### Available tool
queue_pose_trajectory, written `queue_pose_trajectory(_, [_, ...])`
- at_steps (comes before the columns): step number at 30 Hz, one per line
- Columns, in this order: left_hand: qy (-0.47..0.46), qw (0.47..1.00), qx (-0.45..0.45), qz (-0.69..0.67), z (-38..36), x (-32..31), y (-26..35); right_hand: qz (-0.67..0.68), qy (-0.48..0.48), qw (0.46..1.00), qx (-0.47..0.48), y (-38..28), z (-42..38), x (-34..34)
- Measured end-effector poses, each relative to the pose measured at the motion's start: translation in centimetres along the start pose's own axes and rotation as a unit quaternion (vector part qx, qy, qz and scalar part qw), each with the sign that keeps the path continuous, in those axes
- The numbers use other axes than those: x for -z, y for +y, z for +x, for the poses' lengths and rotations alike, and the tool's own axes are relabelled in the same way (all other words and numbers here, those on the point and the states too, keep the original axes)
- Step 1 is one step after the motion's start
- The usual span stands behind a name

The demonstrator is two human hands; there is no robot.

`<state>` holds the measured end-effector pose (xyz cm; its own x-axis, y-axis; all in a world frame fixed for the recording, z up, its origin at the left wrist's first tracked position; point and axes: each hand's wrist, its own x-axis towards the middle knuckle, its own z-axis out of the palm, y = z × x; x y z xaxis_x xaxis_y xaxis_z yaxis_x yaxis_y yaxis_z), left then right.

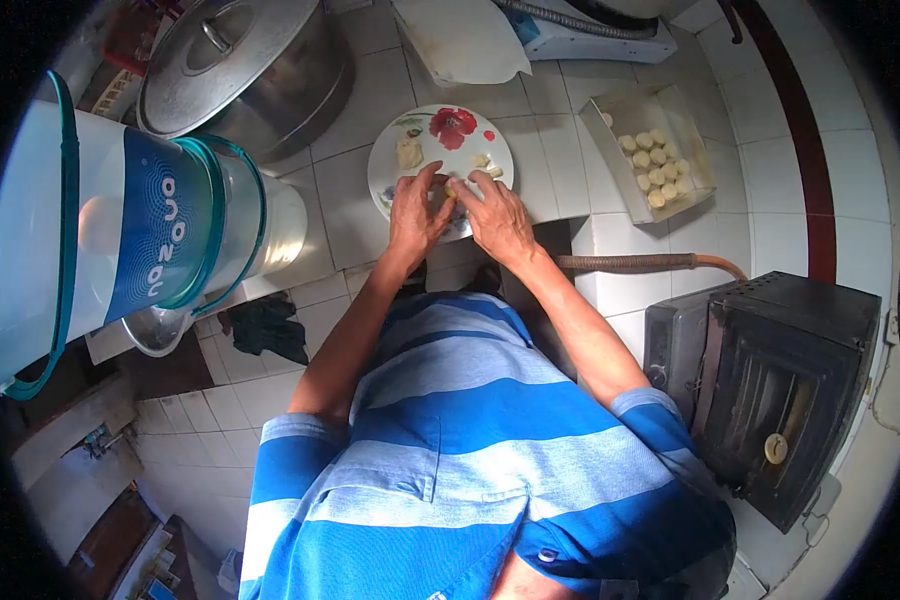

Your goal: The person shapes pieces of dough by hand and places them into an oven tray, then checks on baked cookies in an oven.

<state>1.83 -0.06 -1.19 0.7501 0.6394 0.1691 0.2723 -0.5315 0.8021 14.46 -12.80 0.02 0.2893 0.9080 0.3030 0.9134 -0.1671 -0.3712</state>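
Note:
A white plate (378,165) with a red flower print lies on the tiled counter under my hands. A lump of pale dough (409,153) sits on its left part, and smaller dough pieces (482,161) lie on its right part. My left hand (417,213) and my right hand (499,217) meet over the plate's near part. Their fingertips press together around a small pale piece of dough (451,190), mostly hidden by the fingers.
An open box (620,184) with several round dough pieces (655,160) stands at right. A large lidded pot (300,95) and plastic buckets (145,215) are at left. A hose (630,262) runs along the counter's front above a black oven (800,350). A dark cloth (268,328) lies lower left.

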Motion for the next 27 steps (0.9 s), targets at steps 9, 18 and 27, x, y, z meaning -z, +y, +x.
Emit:
queue_pose_trajectory(9, [0.007,1.0,0.011,-0.016,-0.1,-0.1,0.0,0.017,0.018,1.0,-0.001,0.1,-0.1,0.2])
queue_pose_trajectory(18, [0.018,1.0,-0.009,-0.015,-0.1,-0.4,-0.4,0.082,0.068,0.994,-0.039,0.2,-0.1,0.9])
queue_pose_trajectory(27, [0.005,0.993,-0.043,0.108,1.4,-0.5,-0.5,0.197,0.095,0.967,-0.131,2.2,-1.1,1.9])
